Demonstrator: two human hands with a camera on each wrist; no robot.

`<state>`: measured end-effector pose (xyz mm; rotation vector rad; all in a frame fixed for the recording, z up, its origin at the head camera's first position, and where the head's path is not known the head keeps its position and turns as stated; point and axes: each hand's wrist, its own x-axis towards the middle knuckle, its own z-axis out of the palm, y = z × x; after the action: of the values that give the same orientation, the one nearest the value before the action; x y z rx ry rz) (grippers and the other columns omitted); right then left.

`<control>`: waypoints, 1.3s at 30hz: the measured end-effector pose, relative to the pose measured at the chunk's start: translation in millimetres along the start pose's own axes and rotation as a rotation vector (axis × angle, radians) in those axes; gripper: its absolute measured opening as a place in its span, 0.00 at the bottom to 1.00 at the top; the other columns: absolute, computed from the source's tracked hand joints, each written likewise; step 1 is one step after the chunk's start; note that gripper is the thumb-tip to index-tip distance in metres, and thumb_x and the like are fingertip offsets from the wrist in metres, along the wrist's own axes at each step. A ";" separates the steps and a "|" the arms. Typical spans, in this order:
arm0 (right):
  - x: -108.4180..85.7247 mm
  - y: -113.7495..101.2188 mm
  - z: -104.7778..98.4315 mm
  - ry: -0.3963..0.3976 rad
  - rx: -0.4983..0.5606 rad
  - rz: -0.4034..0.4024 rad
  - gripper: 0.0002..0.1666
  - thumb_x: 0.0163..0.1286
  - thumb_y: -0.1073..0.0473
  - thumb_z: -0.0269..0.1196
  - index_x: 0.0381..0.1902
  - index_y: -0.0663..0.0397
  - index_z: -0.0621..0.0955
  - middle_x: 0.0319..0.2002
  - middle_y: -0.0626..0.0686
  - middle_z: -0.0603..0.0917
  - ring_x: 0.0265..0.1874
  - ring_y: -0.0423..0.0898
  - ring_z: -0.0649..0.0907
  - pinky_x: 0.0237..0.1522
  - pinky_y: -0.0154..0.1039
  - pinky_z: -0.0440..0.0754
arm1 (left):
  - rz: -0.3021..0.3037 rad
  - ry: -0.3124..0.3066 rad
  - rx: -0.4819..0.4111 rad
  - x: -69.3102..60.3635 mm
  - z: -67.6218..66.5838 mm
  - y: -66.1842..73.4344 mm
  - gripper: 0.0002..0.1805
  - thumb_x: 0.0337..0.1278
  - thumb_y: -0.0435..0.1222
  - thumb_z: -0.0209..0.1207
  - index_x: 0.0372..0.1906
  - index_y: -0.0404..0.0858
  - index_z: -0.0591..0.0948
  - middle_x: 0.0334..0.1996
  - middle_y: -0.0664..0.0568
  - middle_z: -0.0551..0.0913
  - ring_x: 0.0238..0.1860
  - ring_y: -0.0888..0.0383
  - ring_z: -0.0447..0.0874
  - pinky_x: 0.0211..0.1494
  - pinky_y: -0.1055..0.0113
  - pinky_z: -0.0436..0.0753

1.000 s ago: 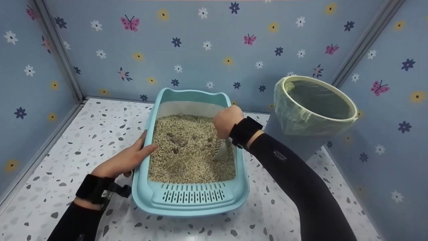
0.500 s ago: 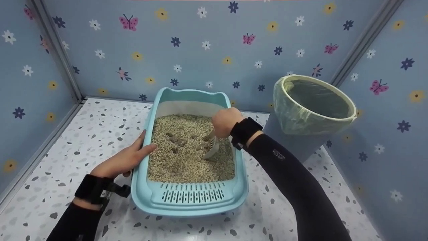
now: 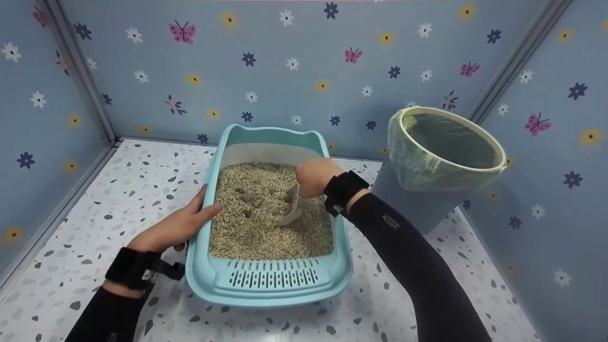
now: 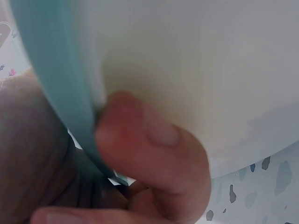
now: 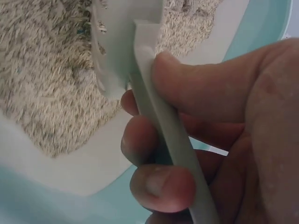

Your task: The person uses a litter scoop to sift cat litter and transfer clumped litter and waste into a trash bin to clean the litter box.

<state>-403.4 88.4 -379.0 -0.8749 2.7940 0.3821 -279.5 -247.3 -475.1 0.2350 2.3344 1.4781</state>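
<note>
Two hands in play: by the left hand (image 3: 178,226), angled in from the near left, the blue tray (image 3: 268,297) is pinched at its left rim, thumb above, fingers curled outside. By the right hand (image 3: 317,177), reached in over the tray's right side, the handle of the single scoop (image 3: 295,209) is gripped, thumb pressed along it. The scoop is tilted, its edge touching the litter (image 3: 251,240) right of centre! Several dark clumps (image 3: 250,198) are seen there, their exact number unclear. One bin (image 3: 411,202), fitted with one liner (image 3: 418,168), is seen far right.
</note>
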 end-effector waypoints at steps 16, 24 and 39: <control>12.6 -6.1 20.9 -0.041 0.295 -0.132 0.32 0.75 0.57 0.68 0.16 0.43 0.61 0.18 0.42 0.53 0.18 0.40 0.51 0.27 0.37 0.51 | -0.022 -0.012 0.001 -2.3 1.2 0.0 0.52 0.85 0.67 0.48 0.90 0.67 0.25 0.22 0.51 0.68 0.13 0.59 0.60 0.16 0.66 0.67; 21.5 -23.2 29.5 -0.077 0.381 -0.139 0.36 0.80 0.52 0.71 0.17 0.44 0.62 0.19 0.43 0.53 0.19 0.41 0.51 0.30 0.38 0.52 | -0.033 -0.003 0.021 -3.4 -0.1 2.7 0.53 0.83 0.69 0.48 0.90 0.67 0.25 0.24 0.51 0.69 0.15 0.60 0.62 0.17 0.67 0.67; 32.7 -28.5 47.8 -0.053 0.480 -0.212 0.28 0.80 0.51 0.72 0.20 0.44 0.73 0.19 0.42 0.60 0.20 0.41 0.60 0.30 0.38 0.59 | -0.018 -0.001 0.014 -1.4 0.1 1.2 0.52 0.85 0.68 0.48 0.90 0.67 0.26 0.24 0.50 0.71 0.14 0.59 0.62 0.16 0.66 0.67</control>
<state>-408.4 62.7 -438.0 -1.0000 2.5361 -0.2832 -278.3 -247.2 -473.7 0.2181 2.3410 1.4533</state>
